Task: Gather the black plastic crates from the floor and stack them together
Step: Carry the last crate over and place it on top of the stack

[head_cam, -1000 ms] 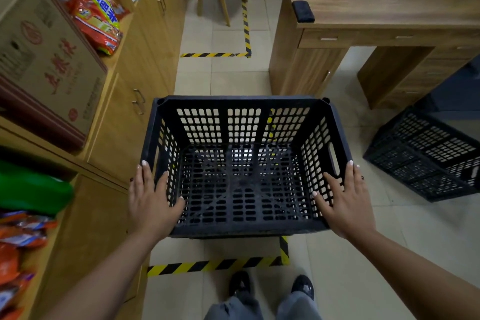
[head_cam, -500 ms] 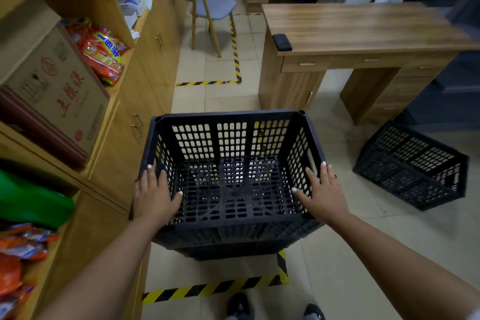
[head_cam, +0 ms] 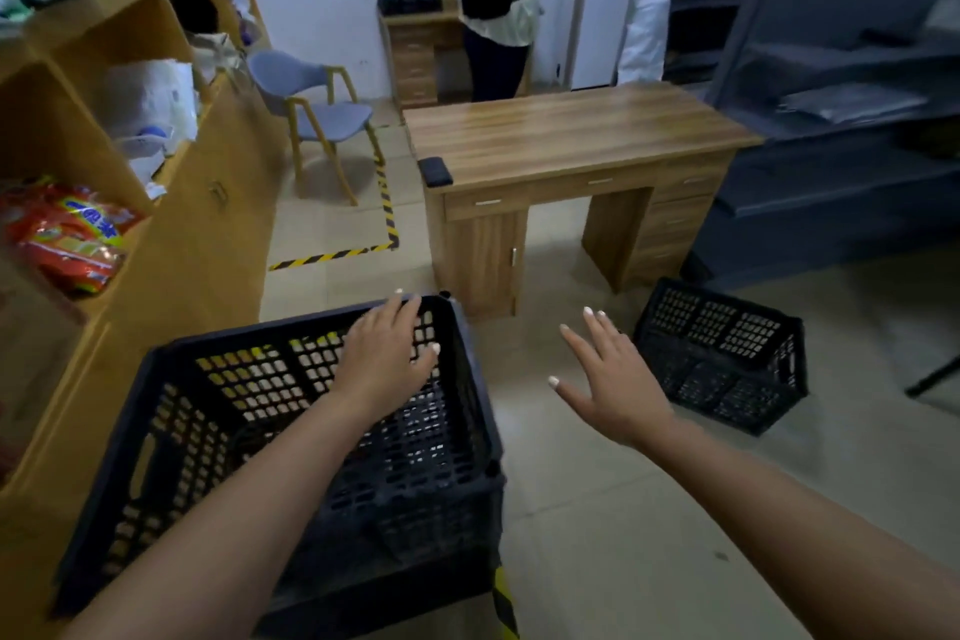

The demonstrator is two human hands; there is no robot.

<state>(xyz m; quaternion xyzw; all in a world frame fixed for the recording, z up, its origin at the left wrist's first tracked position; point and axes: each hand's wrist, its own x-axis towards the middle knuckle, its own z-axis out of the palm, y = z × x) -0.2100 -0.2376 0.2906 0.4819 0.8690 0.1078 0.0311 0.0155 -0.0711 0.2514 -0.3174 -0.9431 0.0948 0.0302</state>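
Observation:
A black plastic crate stands low at the lower left, seated on another crate whose wall shows beneath it. My left hand hovers over its far right corner, fingers spread, holding nothing. My right hand is in the air to the right of the stack, palm down and fingers apart, empty. A second black crate lies tipped on the floor at the right, beyond my right hand and apart from it.
A wooden desk stands behind the crates, with a grey chair to its left. Wooden shelving with snack bags runs along the left. Dark metal racks fill the right. A person stands at the back.
Both hands have let go of the crate's sides. The crate now rests on the stack. My view has lifted and turned right, and my right hand has moved toward the tipped crate.

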